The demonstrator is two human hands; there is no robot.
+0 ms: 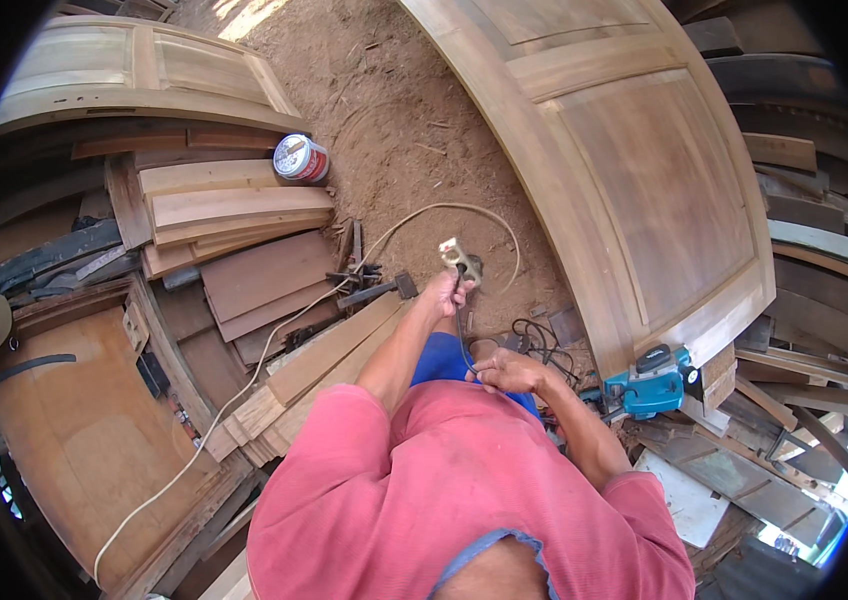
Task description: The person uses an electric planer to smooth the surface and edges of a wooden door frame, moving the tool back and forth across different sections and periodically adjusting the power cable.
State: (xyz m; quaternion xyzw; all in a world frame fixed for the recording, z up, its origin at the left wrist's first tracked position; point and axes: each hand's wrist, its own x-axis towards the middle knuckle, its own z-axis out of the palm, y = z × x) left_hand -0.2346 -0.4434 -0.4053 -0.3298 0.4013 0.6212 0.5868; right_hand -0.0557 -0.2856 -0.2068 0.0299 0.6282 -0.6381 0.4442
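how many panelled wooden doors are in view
2: one large panelled door lying at upper right, another door at upper left above the stacked planks. Others may be hidden.

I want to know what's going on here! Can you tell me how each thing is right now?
Socket block: held up in the left hand.
Black cord: pinched in the right hand.
Blue power tool: lying untouched.
Tin can: upright, lid on.
Wooden door: lying flat.

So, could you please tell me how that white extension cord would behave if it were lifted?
The white extension cord lies in loose curves, so probably floppy. Its socket block, in the left hand, likely weighs that end down.
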